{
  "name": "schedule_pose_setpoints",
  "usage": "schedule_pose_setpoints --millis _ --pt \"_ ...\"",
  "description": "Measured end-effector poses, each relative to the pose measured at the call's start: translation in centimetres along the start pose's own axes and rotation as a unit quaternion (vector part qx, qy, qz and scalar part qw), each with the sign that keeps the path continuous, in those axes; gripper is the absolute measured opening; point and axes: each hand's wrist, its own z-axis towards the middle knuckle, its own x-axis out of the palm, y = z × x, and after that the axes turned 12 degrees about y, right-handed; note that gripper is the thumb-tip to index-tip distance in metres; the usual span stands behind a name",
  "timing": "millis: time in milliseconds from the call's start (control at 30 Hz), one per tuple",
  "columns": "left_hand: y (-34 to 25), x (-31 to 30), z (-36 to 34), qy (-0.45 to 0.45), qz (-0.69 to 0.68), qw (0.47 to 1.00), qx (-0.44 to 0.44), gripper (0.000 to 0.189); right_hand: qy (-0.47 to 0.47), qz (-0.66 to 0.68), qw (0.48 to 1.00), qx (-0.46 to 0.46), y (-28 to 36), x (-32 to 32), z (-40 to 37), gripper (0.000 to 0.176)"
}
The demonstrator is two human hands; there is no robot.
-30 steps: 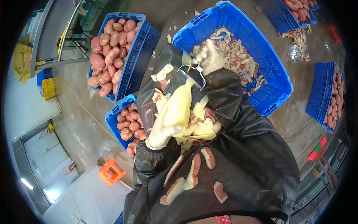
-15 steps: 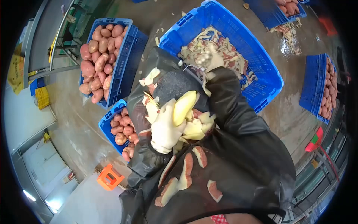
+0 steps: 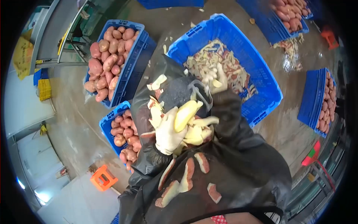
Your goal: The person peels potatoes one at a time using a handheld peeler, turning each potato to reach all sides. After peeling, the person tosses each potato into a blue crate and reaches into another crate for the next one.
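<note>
My left hand (image 3: 167, 132), in a white glove, is closed around a peeled, pale yellow potato (image 3: 185, 115) above my lap. Beside it, pale peelings (image 3: 195, 134) are heaped on my dark apron (image 3: 238, 171). My right hand (image 3: 220, 79), also gloved, is held over the peel-filled blue crate (image 3: 261, 72) with its fingers curled. A yellowish piece shows against that glove; what the fingers grip is too small to make out. Red-skinned peel strips (image 3: 187, 175) lie on the apron. A dark rounded shape (image 3: 179, 91) sits between my arms.
Unpeeled reddish potatoes (image 3: 108, 59) fill a blue crate at upper left, with a smaller potato crate (image 3: 108, 125) below it. Another potato crate (image 3: 311, 100) stands at right, and more (image 3: 261, 18) at upper right. An orange stool (image 3: 103, 178) is at lower left.
The view has shifted slightly. My right hand has turned and its fingers show more clearly over the peelings. My left hand still holds the peeled potato.
</note>
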Motion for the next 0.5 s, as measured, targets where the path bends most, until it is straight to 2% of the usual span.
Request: schedule_pose_setpoints --millis 33,67,133,167,200,267,300,333,367,400,433,467,500 --pt "0.0 0.2 -0.5 -0.002 -0.003 1.000 0.002 0.059 0.071 -0.074 0.993 0.059 -1.7 0.7 -0.9 0.037" --pt "-0.1 0.1 -1.7 0.003 -0.002 1.000 -0.009 0.059 -0.028 -0.119 0.988 0.091 -3.2 1.7 -0.7 0.038" --pt "0.2 0.0 -1.0 0.009 -0.031 0.999 -0.002 0.062 -0.152 -0.195 0.969 0.025 -1.6 -2.0 1.4 0.037" --pt "0.8 0.3 -1.3 -0.007 -0.025 1.000 0.018 0.061 -0.168 -0.141 0.975 0.023 0.2 -3.5 2.0 0.035" --pt "1.0 0.3 -1.4 0.008 -0.027 1.000 0.015 0.061 -0.066 -0.085 0.994 0.026 -0.4 -1.6 0.9 0.034" --pt "1.4 0.4 -1.8 0.012 -0.040 0.999 0.024 0.065 -0.063 -0.245 0.965 0.071 -5.0 4.4 -1.0 0.036" --pt "1.8 0.5 -2.2 0.032 -0.059 0.998 -0.002 0.065 -0.029 -0.140 0.985 0.099 -3.5 0.1 0.6 0.035" --pt "1.7 -0.8 -2.2 0.085 -0.108 0.990 -0.017 0.067 -0.368 -0.281 0.884 -0.059 -5.5 5.8 1.7 0.036" --pt "2.8 -1.3 -2.4 0.084 -0.189 0.978 -0.001 0.071 -0.263 -0.280 0.920 -0.072 -2.6 2.4 2.3 0.036" --pt "3.6 -1.0 -1.8 0.015 -0.229 0.973 0.014 0.062 -0.190 -0.287 0.936 -0.072 -0.8 2.1 1.9 0.036" --pt "5.7 -1.7 -1.7 0.103 -0.431 0.893 -0.082 0.060 -0.119 -0.288 0.948 -0.064 1.7 1.6 1.5 0.036" --pt "5.7 -3.9 -2.5 0.203 -0.616 0.745 -0.158 0.059 -0.053 -0.297 0.952 -0.053 3.3 2.7 1.0 0.036" --pt "6.0 -6.4 -2.5 0.193 -0.646 0.720 -0.165 0.058 -0.023 -0.321 0.945 -0.054 4.6 3.3 0.4 0.036"
